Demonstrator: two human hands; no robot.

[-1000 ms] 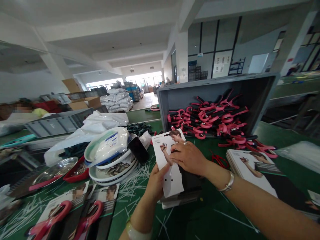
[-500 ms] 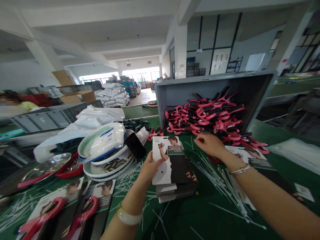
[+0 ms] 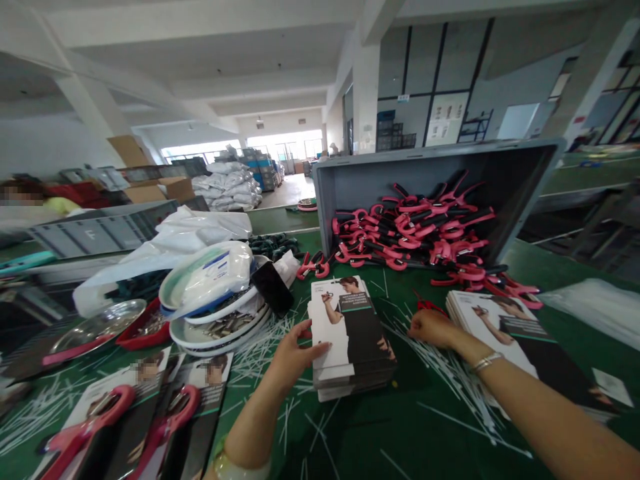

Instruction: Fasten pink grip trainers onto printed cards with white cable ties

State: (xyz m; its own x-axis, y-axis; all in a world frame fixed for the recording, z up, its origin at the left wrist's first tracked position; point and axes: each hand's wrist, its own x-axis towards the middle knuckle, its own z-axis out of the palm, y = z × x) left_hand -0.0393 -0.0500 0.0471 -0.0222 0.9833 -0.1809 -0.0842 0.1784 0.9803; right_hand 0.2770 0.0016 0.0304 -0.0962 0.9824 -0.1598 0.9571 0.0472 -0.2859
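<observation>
A stack of printed cards stands on the green table in the middle. At its left side is my left hand, fingers apart, with the thumb resting on the top card. My right hand is closed over the upper end of a bundle of white ties; what its fingers pinch, if anything, is hidden. Just behind it lies a red-handled tool. A second pile of cards lies under and beyond my right forearm.
Behind stands a tipped grey crate of pink and black clamps. Plates of metal parts and a black phone are on the left. Two clamps on cards lie front left. A person is far left.
My right hand has moved down and right to the white ties. My left fingers have opened and slid slightly down the card stack's edge. The red tool shows more clearly.
</observation>
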